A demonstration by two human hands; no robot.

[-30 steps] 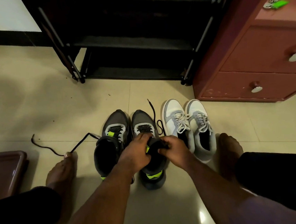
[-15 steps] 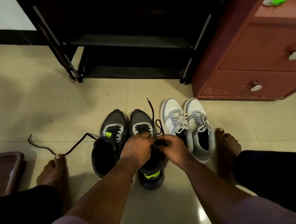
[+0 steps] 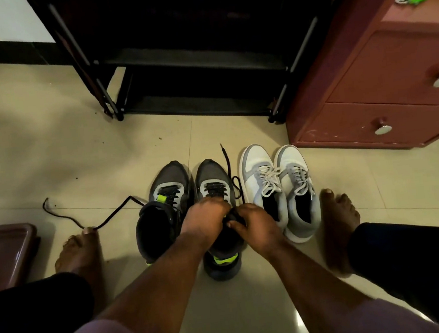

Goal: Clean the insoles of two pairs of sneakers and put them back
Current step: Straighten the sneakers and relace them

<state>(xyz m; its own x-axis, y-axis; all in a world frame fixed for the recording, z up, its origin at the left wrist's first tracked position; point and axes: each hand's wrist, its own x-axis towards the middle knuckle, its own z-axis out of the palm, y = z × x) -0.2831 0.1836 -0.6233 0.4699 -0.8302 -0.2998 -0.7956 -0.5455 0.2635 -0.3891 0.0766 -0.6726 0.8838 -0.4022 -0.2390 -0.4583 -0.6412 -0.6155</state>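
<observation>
Hands: left hand (image 3: 208, 219) and right hand (image 3: 256, 226) drawn closer together over dark sneaker (image 3: 221, 236); left foot (image 3: 80, 251) withdrawn nearer.

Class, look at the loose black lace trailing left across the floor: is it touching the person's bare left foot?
Touching. The head view shows the black lace running right up to the big toe of the left foot, no floor showing between them.

A glossy beige tiled floor (image 3: 50, 145) fills the dim room. At its far edge stands a black open-shelved metal rack (image 3: 192, 59), with a reddish-brown wooden drawer cabinet (image 3: 381, 75) just beside it, its round metal knobs (image 3: 383, 129) catching light.
</observation>
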